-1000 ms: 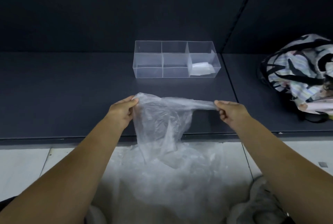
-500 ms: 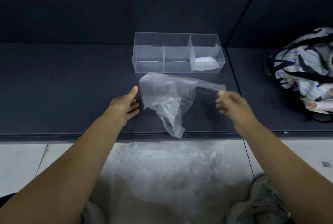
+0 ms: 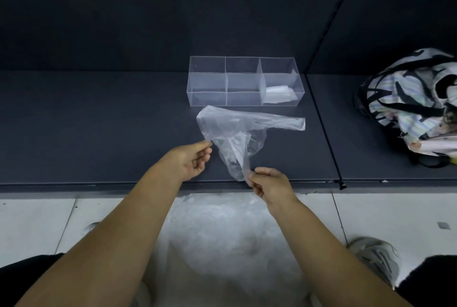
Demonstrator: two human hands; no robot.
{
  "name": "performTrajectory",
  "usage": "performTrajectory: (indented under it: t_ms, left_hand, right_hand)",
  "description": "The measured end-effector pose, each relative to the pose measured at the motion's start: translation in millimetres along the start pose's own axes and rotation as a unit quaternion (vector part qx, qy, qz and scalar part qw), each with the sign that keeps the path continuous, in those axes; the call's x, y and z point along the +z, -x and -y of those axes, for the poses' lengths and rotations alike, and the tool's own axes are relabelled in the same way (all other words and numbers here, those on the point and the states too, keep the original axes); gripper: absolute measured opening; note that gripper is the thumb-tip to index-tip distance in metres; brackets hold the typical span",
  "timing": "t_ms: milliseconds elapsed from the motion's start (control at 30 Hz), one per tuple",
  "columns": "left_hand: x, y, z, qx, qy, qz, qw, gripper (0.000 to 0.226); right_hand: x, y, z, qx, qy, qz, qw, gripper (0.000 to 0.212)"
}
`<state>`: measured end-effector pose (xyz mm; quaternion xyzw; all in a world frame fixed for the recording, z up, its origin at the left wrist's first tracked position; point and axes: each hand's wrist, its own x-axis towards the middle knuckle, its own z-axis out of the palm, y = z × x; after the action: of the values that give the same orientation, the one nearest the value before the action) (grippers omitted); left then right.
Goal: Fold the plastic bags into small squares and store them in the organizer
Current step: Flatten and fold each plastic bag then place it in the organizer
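head: grips left point(image 3: 190, 161), right point(image 3: 269, 186) on bag point(image 3: 223, 126)

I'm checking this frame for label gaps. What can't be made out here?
All in the head view:
- folded plastic in the organizer's right compartment: one bag or several, hazy behind clear walls.
- pile on the floor: bag count, blurred and overlapped by both arms.
- patterned bag: cut off by the right edge, contents unreadable.
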<state>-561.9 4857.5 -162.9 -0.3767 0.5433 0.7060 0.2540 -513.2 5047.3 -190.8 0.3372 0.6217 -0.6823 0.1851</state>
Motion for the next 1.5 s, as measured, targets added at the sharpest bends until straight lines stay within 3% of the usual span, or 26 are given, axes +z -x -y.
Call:
performTrajectory:
  t_ms: [233,300,400,467,633,800,900,1000,1067,1100,1167,1233,1300,1367,1433,1500]
  left_hand:
    - [-9,-7,10,-0.012,0.116,0.015,0.993,0.018]
    - [-8,-7,13,-0.019,0.133,0.047,0.99,0.034]
    - [1,-5,16,-0.032,0.057,0.1,0.993,0.06]
    - [11,-3,15,-0.035,0.044,0.11,0.992,0.054]
    - [24,-6,12,-0.025,0.098,0.072,0.992,0.015]
    - [-7,-18,24,0.063,0.039,-0.056,0.996,0.013]
    - [-27,-20,33,0.094,-0.071,-0.13,0.984,0.013]
    - [-37,-19,43,0.099,-0.187,-0.116,0.97,0.016]
    - [-41,-16,44,0.108,-0.256,-0.092,0.956,0.019]
    - [-42,-16,41,0.121,-0.303,-0.099,0.94,0.024]
    - [-41,-22,33,0.189,-0.418,-0.168,0.872,0.038]
    - [-31,-29,23,0.286,-0.428,-0.238,0.824,0.034]
    - [-16,-42,12,0.339,-0.364,-0.253,0.83,0.028]
    - [-8,-61,-3,0.32,-0.354,-0.259,0.84,0.044]
    - [-7,-79,-19,0.299,-0.399,-0.255,0.828,0.052]
    - [-10,-94,-30,0.298,-0.446,-0.233,0.811,0.041]
  right_hand:
    - [-42,-13,22,-0.052,0.041,-0.06,0.996,0.021]
    - [-48,-15,26,-0.072,0.069,-0.053,0.994,0.021]
    - [-50,-18,28,-0.098,0.095,-0.031,0.99,0.019]
    - [-51,-20,28,-0.109,0.11,-0.02,0.988,0.019]
    - [-62,-26,28,-0.122,0.131,-0.026,0.984,0.018]
    - [-95,-50,46,-0.138,0.176,-0.135,0.965,0.022]
    - [-110,-62,52,-0.147,0.274,-0.154,0.938,0.02]
    - [-114,-64,51,-0.142,0.386,-0.163,0.897,0.017]
    - [-111,-60,54,-0.111,0.491,-0.165,0.848,0.02]
    - [-107,-56,56,-0.09,0.548,-0.173,0.814,0.027]
    - [-90,-50,60,-0.102,0.614,-0.221,0.751,0.04]
    - [-59,-45,65,-0.21,0.607,-0.236,0.729,0.046]
    - [-18,-44,66,-0.343,0.579,-0.17,0.72,0.046]
    - [25,-48,62,-0.429,0.569,-0.056,0.699,0.048]
    - [60,-57,54,-0.454,0.575,0.039,0.68,0.05]
    - [78,-73,45,-0.445,0.604,0.078,0.657,0.053]
